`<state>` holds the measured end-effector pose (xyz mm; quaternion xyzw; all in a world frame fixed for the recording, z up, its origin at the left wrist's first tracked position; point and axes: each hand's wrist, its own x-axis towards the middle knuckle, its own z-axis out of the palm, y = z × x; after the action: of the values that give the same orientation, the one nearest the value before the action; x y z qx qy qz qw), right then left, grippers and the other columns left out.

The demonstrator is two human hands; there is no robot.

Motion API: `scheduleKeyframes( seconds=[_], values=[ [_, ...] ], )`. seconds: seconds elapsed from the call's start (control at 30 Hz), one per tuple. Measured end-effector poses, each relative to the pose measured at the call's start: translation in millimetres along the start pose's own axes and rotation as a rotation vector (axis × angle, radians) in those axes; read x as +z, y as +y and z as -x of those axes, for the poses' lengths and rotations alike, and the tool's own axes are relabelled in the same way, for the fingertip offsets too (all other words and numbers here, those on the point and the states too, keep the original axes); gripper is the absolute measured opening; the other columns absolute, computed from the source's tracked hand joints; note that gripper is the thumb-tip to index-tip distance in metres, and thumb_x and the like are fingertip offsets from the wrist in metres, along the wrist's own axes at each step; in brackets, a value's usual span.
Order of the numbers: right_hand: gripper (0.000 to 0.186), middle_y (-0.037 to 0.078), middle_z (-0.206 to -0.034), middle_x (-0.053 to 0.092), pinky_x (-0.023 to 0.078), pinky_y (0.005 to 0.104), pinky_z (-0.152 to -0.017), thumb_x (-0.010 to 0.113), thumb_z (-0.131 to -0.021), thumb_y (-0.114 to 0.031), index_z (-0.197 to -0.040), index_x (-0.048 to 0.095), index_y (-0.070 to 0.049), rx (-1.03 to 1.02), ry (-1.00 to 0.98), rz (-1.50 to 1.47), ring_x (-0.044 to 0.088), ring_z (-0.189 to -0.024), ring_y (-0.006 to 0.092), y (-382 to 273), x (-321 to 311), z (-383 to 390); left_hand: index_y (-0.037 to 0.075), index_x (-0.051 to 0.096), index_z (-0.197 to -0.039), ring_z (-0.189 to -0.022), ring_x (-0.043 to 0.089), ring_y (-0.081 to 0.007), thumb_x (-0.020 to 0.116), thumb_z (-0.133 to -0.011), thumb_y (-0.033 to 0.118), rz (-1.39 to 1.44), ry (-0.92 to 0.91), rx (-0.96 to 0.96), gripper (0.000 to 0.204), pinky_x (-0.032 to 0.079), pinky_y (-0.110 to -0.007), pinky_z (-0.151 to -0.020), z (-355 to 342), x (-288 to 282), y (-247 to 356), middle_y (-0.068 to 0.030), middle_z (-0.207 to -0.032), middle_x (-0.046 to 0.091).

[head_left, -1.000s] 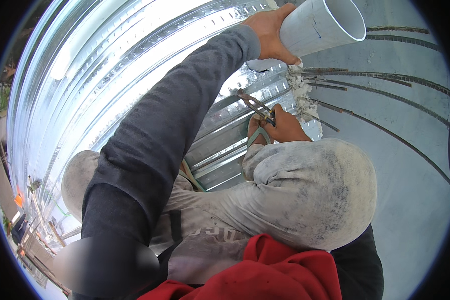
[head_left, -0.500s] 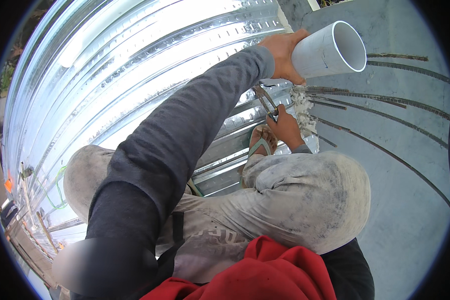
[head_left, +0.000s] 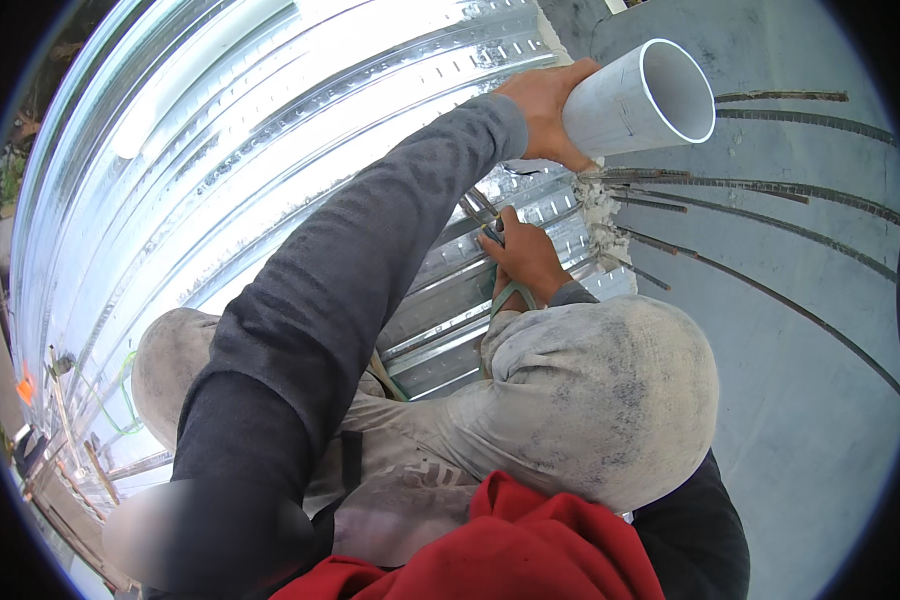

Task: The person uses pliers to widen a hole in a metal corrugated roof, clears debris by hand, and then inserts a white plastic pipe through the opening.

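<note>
My left hand [head_left: 545, 112] grips a white plastic pipe [head_left: 610, 103] from the left. The pipe's round open end faces right, and the other end is hidden behind the hand. Below the left wrist, my right hand [head_left: 527, 258] is closed on the dark and yellow handle of what looks like a hacksaw [head_left: 487, 215]. Two narrow metal bars run up and left from that handle, and their far part is hidden under my left forearm. The right hand is close in front of my sandalled foot, covering most of it.
Shiny ribbed metal decking [head_left: 300, 120] spreads to the left and under me. Along its broken concrete edge [head_left: 602, 215], several rusty steel bars [head_left: 750, 185] stick out to the right over a grey concrete surface [head_left: 800, 400]. Another white pipe [head_left: 160, 100] lies at upper left.
My right hand and the saw have moved left and slightly up, now covering the foot. The left hand and pipe have shifted a little left, still held.
</note>
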<state>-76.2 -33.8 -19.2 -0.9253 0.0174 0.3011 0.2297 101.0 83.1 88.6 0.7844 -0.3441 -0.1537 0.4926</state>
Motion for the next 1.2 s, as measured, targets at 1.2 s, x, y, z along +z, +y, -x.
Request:
scheduleKeyframes(
  seconds=[1.2],
  values=[
    [0.064, 0.005, -0.099, 0.055, 0.046, 0.0272, -0.068, 0.055, -0.099, -0.045, -0.143, 0.041, 0.000, 0.291, 0.477, -0.633, 0.054, -0.080, 0.0131, 9, -127, 222, 0.015, 0.046, -0.135, -0.124, 0.050, -0.0402, 0.083, -0.062, 0.010, 0.292, 0.669, -0.094, 0.082, 0.043, -0.048, -0.107, 30, 65, 14, -0.0144, -0.128, 0.056]
  ],
)
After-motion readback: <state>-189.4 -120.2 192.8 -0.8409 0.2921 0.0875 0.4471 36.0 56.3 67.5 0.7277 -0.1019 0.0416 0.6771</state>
